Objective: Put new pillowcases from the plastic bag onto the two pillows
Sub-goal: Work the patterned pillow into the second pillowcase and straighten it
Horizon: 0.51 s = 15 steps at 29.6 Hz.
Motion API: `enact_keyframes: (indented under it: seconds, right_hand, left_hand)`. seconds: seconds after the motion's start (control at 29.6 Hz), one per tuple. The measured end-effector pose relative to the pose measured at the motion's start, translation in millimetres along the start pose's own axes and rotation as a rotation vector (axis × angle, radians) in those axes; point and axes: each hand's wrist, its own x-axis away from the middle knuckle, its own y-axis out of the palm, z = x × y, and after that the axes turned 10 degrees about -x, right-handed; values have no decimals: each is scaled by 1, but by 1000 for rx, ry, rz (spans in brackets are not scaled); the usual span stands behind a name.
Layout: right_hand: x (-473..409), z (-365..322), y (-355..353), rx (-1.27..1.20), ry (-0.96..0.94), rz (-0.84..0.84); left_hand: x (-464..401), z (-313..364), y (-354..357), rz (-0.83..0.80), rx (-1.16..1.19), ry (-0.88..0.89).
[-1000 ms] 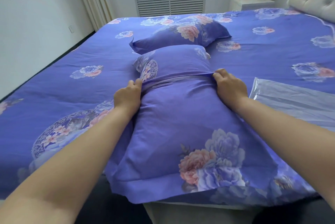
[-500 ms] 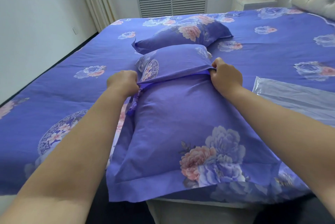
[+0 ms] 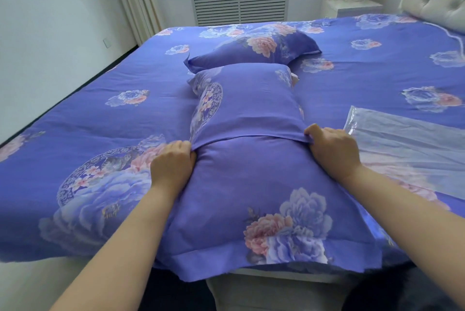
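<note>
At the foot of the bed [image 3: 75,134], in the lower centre of the frame, a person works a new pillowcase [image 3: 251,197] onto a pillow [image 3: 246,102]. The left hand [image 3: 171,162] and the right hand [image 3: 332,149] each pinch the pillowcase's open hem, fingers curled around the fabric at either side. By the look of it the cover is roughly halfway up, with the pillow's far half showing above the hem. Behind it, in the upper centre, a second pillow [image 3: 254,46] lies in matching floral cloth and appears already dressed. The plastic bag [image 3: 402,139] lies flat at the right edge, apparently emptied. What seems left is drawing this case over the remaining half.
</note>
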Motion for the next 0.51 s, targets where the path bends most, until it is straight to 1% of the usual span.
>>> enact_keyframes:
  seconds: [0.07,0.13,0.17,0.24,0.34,0.37,0.4,0.44,0.47,0.51]
  right_hand:
    - [-5,4,0,7,214,-119]
    - [-5,14,3,6,451,-272]
    - [-1,20,4,21,511,-314]
    - [9,26,7,77,552,-393]
    - [20,22,12,64,628,-666]
    - [21,23,11,32,666,-749]
    - [21,24,9,-4,703,-802]
    - [19,26,7,-36,734,-817]
    - [18,29,5,-67,754,-798]
    - [16,31,3,-111,756,-739]
  left_hand:
    - [-9,2,6,-63,15,-76]
    - [-15,-1,10,-100,49,-140]
    - [-15,-4,13,-119,66,-166]
    - [-8,-14,24,-212,102,-221]
    - [6,-24,36,-500,208,-297]
    - [8,-25,40,-560,225,-291]
    - [8,-25,38,-595,225,-291]
    - [7,-23,36,-596,213,-291]
    - [5,-21,30,-556,209,-300]
    - [2,-19,26,-476,226,-299]
